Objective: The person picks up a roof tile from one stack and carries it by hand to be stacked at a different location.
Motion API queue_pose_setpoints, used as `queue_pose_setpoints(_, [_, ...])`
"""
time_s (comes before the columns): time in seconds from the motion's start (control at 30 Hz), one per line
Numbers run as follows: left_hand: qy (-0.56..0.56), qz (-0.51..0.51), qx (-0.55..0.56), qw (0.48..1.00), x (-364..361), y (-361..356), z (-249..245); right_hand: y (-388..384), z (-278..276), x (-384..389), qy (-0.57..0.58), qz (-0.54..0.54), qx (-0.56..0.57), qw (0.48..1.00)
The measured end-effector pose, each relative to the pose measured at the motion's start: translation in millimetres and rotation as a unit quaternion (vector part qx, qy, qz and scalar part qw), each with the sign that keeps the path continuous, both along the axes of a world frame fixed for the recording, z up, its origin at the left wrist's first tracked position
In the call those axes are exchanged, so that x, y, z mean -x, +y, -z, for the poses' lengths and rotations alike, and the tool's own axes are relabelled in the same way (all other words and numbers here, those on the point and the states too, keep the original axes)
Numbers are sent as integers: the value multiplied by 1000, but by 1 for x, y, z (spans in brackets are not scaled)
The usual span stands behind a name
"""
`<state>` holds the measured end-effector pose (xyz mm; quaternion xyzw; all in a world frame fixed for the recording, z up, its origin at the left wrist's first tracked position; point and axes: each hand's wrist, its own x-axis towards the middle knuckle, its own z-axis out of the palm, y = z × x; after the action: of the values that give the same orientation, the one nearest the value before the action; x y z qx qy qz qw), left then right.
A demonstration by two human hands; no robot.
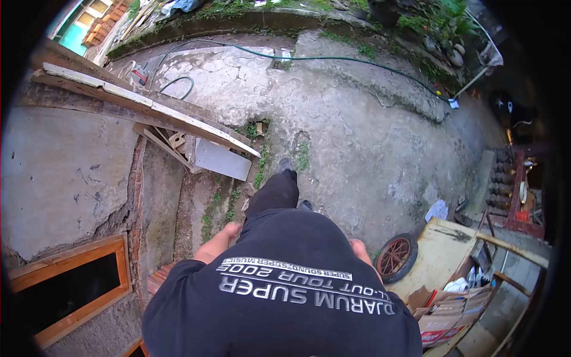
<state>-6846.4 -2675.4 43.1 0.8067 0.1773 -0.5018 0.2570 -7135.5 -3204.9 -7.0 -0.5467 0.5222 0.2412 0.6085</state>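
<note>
My left hand [231, 229] hangs beside my left thigh, small in view and partly hidden by the dark trousers [272, 193]. Its fingers cannot be made out, and nothing is seen in it. On the other side, only a bit of my right hand [357, 245] shows past the edge of my black printed shirt [297, 250]; its fingers are hidden. One dark shoe [286, 164] is forward on the concrete, the other [306, 205] mostly covered by the shirt. Nearest my right hand is a spoked wheel with a black tyre [397, 257].
Cracked concrete [369, 143] runs ahead, with a green hose [333, 58] across it. Wooden planks [148, 107] and a white board [223, 159] jut from the left wall. Flattened cardboard [455, 309] lies at the right. A wooden-framed opening [122, 268] is at lower left.
</note>
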Motion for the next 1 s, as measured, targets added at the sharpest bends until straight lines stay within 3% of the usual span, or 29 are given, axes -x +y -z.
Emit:
queue_pose_setpoints(0.1, [71, -48, 47, 995, 12, 12, 29, -26, 28, -6, -37, 36, -92, 994])
queue_pose_setpoints(0.2, [99, -78, 71, 989, -12, -2, 45, -40, 41, -31, -41, 75, -55, 995])
queue_pose_setpoints(0.33, [100, -125, 120, 980, -87, -34, 76, -54, 17, -112, -14, 49, -6, 999])
queue_pose_setpoints(0.43, [107, -248, 208, 940, -172, -59, 114, -72, -8, -186, -5, -24, 25, 999])
queue_pose_setpoints(0.5, [-26, -46, 111, 992, -260, -113, 51, -87, -19, -233, -9, -74, 51, 996])
queue_pose_setpoints(0.57, [-229, 24, 138, 963, -333, -142, 35, -101, -40, -285, -23, -106, 82, 991])
queue_pose_setpoints(0.63, [-199, -26, 159, 967, -400, -180, -41, -113, -57, -338, -43, -113, 110, 987])
queue_pose_setpoints(0.7, [-267, -30, 191, 944, -447, -192, -44, -125, -76, -389, -55, -58, 119, 990])
queue_pose_setpoints(0.77, [-234, -26, 173, 956, -479, -195, -64, -130, -95, -443, -63, 31, 114, 991])
queue_pose_setpoints(0.8, [-227, -23, 168, 959, -486, -188, -47, -131, -100, -460, -73, 128, 111, 983])
queue_pose_setpoints(0.93, [-228, -29, 131, 964, -502, -156, 18, -133, -105, -516, -93, 49, 102, 989])
queue_pose_setpoints(1.0, [-196, -70, 122, 970, -489, -148, 9, -134, -102, -518, -66, -115, 107, 985])
